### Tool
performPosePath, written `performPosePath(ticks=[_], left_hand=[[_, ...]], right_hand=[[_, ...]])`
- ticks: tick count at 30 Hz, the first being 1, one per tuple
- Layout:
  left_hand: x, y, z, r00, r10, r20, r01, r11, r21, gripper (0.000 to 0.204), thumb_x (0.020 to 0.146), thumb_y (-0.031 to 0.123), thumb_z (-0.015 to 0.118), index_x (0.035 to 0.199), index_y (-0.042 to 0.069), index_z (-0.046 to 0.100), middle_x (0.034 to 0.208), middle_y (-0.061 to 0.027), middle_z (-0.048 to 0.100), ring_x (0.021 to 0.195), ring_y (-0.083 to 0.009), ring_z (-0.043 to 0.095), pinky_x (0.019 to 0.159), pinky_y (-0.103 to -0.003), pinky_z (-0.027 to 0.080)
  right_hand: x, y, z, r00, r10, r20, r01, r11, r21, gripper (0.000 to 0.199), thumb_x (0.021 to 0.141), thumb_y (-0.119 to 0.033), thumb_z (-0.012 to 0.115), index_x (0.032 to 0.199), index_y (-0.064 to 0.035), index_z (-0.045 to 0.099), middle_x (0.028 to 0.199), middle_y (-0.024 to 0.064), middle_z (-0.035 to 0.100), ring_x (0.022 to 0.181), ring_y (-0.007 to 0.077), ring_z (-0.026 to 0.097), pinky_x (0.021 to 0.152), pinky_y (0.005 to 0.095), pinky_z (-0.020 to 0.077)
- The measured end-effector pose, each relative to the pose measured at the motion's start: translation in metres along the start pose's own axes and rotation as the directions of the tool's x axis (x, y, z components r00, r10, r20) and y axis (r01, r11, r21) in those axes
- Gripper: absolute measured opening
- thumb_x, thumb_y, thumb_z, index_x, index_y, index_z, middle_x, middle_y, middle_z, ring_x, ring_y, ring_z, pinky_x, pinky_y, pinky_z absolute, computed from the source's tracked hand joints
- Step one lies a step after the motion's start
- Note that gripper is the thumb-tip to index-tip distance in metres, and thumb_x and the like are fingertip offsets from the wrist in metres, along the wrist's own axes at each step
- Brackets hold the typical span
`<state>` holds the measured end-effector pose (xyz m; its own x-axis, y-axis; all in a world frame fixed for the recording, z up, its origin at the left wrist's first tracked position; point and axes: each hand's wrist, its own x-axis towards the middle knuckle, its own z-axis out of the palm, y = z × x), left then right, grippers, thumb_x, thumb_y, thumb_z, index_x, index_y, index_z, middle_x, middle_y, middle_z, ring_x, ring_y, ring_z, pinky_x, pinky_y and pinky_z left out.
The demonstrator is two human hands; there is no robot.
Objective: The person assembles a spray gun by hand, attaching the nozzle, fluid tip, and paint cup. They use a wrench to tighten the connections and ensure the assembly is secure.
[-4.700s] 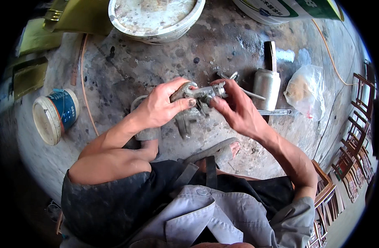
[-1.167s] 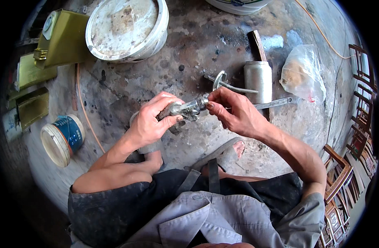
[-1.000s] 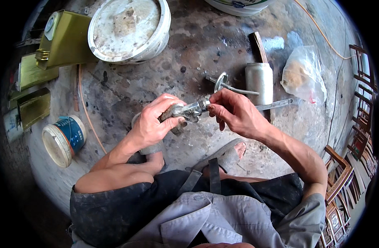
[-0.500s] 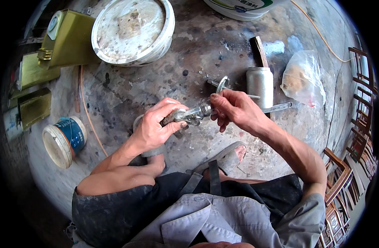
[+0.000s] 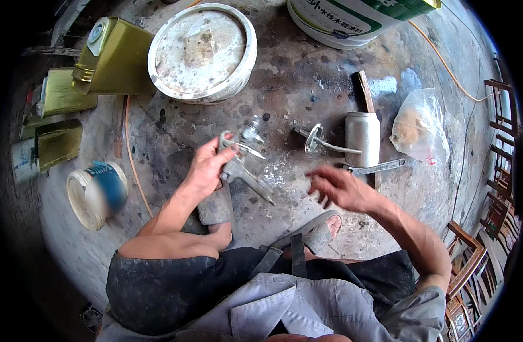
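Observation:
A metal spray gun is in my left hand, whose fingers wrap around its body. The gun lies tilted, its handle slanting down to the right. My right hand holds nothing; its fingers are bent loosely and apart, over the floor just below an adjustable wrench. Beyond that hand lies a metal cup lid with a thin tube, which reaches across the front of a silver metal cup.
A wooden stick and a clear plastic bag lie beyond the wrench. A lidded white bucket, gold tins, and a small blue-and-white bucket stand leftward. A large paint bucket is at the far edge. Wooden frames line the right.
My right hand has come away from the gun and moved nearer me, its fingers loosening. The spray gun has turned in my left hand, with its handle now pointing down to the right.

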<state>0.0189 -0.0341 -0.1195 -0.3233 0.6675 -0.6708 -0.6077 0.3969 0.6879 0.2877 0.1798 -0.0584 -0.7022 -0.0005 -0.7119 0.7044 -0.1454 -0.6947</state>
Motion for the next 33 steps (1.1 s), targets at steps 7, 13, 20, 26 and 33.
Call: performPosePath(ticks=[7,13,20,26,33], left_hand=[[0.049,-0.023,-0.051,0.989,0.050,-0.140,-0.055,0.998,-0.028,0.040,0.098,0.006,0.067,0.137,0.002,0.059,0.116,-0.0024,0.069,0.101,-0.0100,0.063,0.089,-0.028,0.051],[0.055,-0.016,-0.041,0.954,0.165,-0.251,-0.092,0.956,0.278,0.048,0.099,0.005,0.062,0.144,-0.003,0.051,0.136,-0.0087,0.062,0.117,-0.0157,0.059,0.101,-0.029,0.046],[0.000,0.001,-0.024,0.858,0.513,-0.020,-0.271,0.487,0.830,0.051,0.094,0.010,0.064,0.144,0.006,0.054,0.146,-0.0156,0.051,0.133,-0.0291,0.053,0.105,-0.042,0.048],[-0.034,0.001,0.008,0.981,0.088,0.173,-0.183,0.719,0.671,0.044,0.097,0.009,0.063,0.140,0.003,0.057,0.125,-0.0113,0.066,0.109,-0.0172,0.064,0.092,-0.032,0.054],[-0.043,-0.019,-0.005,0.982,-0.009,0.191,-0.163,0.479,0.862,0.039,0.095,0.021,0.066,0.129,0.001,0.063,0.105,-0.0123,0.072,0.090,-0.0214,0.070,0.082,-0.035,0.056]], right_hand=[[-0.104,0.182,0.027,0.808,0.589,0.022,-0.580,0.801,-0.146,0.033,0.104,-0.029,0.049,0.116,-0.0031,0.066,0.101,0.0180,0.070,0.087,0.0275,0.072,0.078,0.0420,0.0563],[-0.161,0.160,0.069,0.866,0.428,0.258,-0.301,0.859,-0.414,0.036,0.103,-0.030,0.054,0.125,-0.0028,0.066,0.109,0.0160,0.072,0.092,0.0256,0.071,0.086,0.0420,0.0552],[-0.151,0.066,-0.035,0.816,0.552,0.173,-0.550,0.833,-0.064,0.042,0.103,-0.033,0.059,0.130,-0.0007,0.064,0.115,0.0147,0.072,0.095,0.0249,0.070,0.091,0.0398,0.0536],[-0.026,0.033,-0.056,0.789,-0.591,-0.168,-0.030,0.236,-0.971,0.026,0.092,-0.018,0.062,0.113,-0.0022,0.063,0.103,0.0125,0.064,0.101,0.0297,0.062,0.088,0.0419,0.0522],[0.067,0.047,-0.028,0.937,-0.333,-0.106,-0.043,0.191,-0.981,0.029,0.095,-0.013,0.053,0.119,0.0037,0.053,0.103,0.0204,0.065,0.100,0.0341,0.063,0.091,0.0449,0.0491]])
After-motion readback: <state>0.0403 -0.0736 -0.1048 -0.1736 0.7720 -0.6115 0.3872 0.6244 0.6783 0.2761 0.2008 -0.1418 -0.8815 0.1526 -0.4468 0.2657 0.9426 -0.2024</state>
